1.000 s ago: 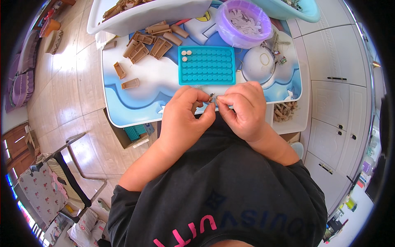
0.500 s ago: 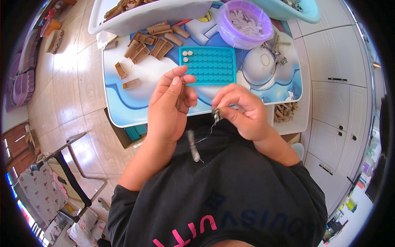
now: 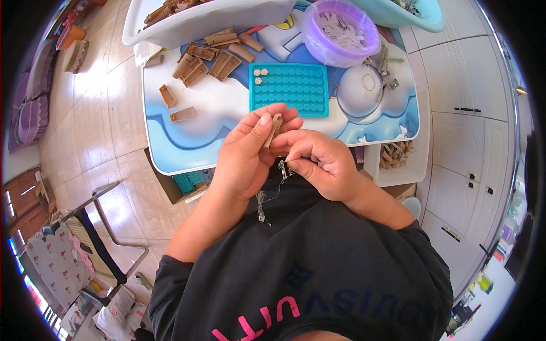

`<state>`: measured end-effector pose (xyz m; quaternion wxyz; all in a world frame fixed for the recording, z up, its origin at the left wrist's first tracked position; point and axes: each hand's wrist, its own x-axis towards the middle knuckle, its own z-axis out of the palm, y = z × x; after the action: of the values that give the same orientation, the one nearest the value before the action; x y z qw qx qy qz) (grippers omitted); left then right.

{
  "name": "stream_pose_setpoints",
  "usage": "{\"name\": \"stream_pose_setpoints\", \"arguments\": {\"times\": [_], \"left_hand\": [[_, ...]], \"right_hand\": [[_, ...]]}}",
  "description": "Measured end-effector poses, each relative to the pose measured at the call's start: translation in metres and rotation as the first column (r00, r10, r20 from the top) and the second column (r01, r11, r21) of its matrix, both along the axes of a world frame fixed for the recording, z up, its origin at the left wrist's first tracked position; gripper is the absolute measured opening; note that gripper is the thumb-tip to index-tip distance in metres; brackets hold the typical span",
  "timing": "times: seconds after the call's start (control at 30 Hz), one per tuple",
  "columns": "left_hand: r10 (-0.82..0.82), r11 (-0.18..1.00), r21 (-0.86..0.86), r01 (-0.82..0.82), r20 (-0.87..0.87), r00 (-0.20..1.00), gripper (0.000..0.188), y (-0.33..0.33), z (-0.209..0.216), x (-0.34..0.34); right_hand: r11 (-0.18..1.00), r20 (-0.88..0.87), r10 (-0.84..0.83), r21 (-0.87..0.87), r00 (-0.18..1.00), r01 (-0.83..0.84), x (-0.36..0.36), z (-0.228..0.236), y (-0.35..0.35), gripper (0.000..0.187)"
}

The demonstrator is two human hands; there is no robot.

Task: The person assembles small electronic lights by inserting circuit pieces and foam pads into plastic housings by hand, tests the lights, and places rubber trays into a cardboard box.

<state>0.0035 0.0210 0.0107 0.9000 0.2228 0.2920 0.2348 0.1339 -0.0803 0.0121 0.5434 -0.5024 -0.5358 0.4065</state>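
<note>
In my left hand (image 3: 242, 150) is a brown plastic casing piece (image 3: 273, 132), held upright between the thumb and fingers. My right hand (image 3: 327, 162), its fingertips close to the casing, pinches a small circuit part (image 3: 284, 169) with thin wires. From those wires a greyish bundle (image 3: 261, 207) dangles in front of my dark shirt. Beyond my hands lies a teal tray (image 3: 290, 96) with rows of round hollows. A few small pale discs (image 3: 258, 81) sit in its far left corner.
Several brown casing pieces (image 3: 196, 68) lie loose on the left of the patterned table (image 3: 216, 94). A white bin (image 3: 187, 31) stands behind them. Far right are a lined purple tub (image 3: 341, 54) of white strips and an upturned white bowl (image 3: 359, 91) beside tangled wires.
My right hand has moved left with the circuit part, up to the casing piece. My left hand has shifted slightly right and nearer, and the dangling bundle has swung left.
</note>
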Motion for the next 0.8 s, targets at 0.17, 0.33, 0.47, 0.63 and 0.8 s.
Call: {"name": "stream_pose_setpoints", "arguments": {"times": [0.17,0.33,0.47,0.63,0.8], "left_hand": [[-0.186,0.982,-0.042,0.182,-0.139,0.973,0.035,0.009,0.002,-0.009],[-0.202,0.979,-0.023,0.200,-0.063,0.977,0.036,0.012,-0.013,-0.014],[-0.242,0.966,-0.069,0.249,0.099,0.965,0.037,0.007,-0.017,-0.014],[-0.290,0.954,-0.045,0.298,0.130,0.948,0.038,0.004,-0.015,-0.011],[-0.313,0.947,-0.037,0.320,0.123,0.942,0.039,0.004,-0.013,-0.012]], "right_hand": [[0.998,0.083,-0.045,-0.040,0.996,0.048,0.008,0.005,-0.004,0.007],[0.995,0.247,-0.098,0.058,0.964,0.086,0.017,0.005,-0.002,0.006],[0.967,0.065,-0.252,0.069,0.966,0.247,0.019,-0.004,0.004,0.009],[0.963,0.201,-0.262,0.114,0.944,0.243,0.019,-0.004,0.008,0.010],[0.954,0.294,-0.293,0.153,0.910,0.258,0.019,-0.002,0.011,0.009]]}}
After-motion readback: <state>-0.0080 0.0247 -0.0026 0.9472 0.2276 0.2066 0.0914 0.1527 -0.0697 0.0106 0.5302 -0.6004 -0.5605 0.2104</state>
